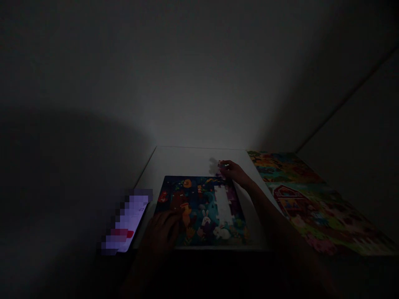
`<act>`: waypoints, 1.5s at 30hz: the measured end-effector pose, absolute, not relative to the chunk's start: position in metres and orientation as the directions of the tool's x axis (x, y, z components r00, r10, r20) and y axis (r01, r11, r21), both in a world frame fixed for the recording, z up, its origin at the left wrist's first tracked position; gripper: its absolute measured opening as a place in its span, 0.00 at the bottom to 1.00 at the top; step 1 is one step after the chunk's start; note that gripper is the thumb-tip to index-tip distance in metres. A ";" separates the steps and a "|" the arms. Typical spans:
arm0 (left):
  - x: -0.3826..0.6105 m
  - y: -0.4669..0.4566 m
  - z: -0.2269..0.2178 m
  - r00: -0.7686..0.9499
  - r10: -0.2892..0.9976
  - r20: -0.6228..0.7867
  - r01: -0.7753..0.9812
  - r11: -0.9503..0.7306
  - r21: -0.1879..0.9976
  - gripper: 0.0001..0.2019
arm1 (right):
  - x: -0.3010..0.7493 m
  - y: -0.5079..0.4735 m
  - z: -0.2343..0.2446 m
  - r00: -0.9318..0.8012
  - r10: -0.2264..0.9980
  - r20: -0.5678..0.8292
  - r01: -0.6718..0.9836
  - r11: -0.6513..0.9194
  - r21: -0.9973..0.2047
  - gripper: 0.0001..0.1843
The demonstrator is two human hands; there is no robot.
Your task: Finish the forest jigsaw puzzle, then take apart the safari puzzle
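A colourful jigsaw puzzle [199, 209] with cartoon animals on a dark blue ground lies on a white table [183, 160]; a white gap runs through its right half. My left hand [162, 232] rests flat on the puzzle's near left corner, fingers spread. My right hand [233, 171] reaches past the puzzle's far right corner, fingers pinched on a small purple puzzle piece [222, 166]. A few pale loose pieces [213, 165] lie just left of it. The room is very dark.
A second, finished puzzle with a red barn scene [305, 199] lies to the right. A lit screen [129, 222] glows at the table's left edge. A bare wall rises behind the table.
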State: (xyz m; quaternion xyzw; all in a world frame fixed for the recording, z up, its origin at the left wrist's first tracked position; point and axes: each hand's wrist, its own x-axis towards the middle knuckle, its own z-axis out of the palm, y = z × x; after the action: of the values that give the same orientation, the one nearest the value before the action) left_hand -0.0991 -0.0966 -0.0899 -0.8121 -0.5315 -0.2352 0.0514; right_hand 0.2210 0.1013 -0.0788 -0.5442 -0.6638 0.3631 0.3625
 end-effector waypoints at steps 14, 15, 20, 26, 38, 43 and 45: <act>0.013 0.038 -0.038 0.424 0.905 -0.015 0.905 -0.424 -0.002 0.13 | 0.230 0.074 -0.096 -0.341 0.939 0.044 0.047 0.063 -0.997 0.16; 0.017 0.047 -0.043 0.433 0.901 0.015 0.902 -0.433 0.000 0.12 | 0.229 0.073 -0.097 -0.362 0.932 0.039 0.049 0.061 -0.997 0.16; 0.015 0.065 -0.068 0.420 0.886 0.196 0.884 -0.448 0.130 0.10 | 0.228 0.068 -0.101 -0.401 0.915 0.046 0.124 0.104 -0.987 0.12; 0.009 0.063 -0.072 0.428 0.882 0.196 0.867 -0.462 0.188 0.10 | 0.227 0.057 -0.090 -0.351 0.936 -0.017 0.420 0.142 -0.896 0.07; 0.017 0.060 -0.071 0.594 0.784 0.180 0.746 -0.621 0.242 0.09 | 0.220 0.041 -0.077 -0.328 0.943 -0.049 0.609 0.171 -0.775 0.05; 0.018 0.058 -0.066 0.611 0.780 0.137 0.732 -0.622 0.278 0.07 | 0.220 0.040 -0.083 -0.310 0.951 0.012 0.609 0.208 -0.766 0.04; 0.018 0.055 -0.064 0.613 0.780 0.126 0.724 -0.619 0.304 0.08 | 0.220 0.040 -0.087 -0.305 0.950 0.059 0.590 0.238 -0.772 0.04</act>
State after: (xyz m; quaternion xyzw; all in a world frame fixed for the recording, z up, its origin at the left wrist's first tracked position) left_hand 0.0179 0.0553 -0.0636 -0.8911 -0.4219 -0.1239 -0.1120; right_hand 0.2204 0.0398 -0.0870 -0.5220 -0.7376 0.3297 0.2735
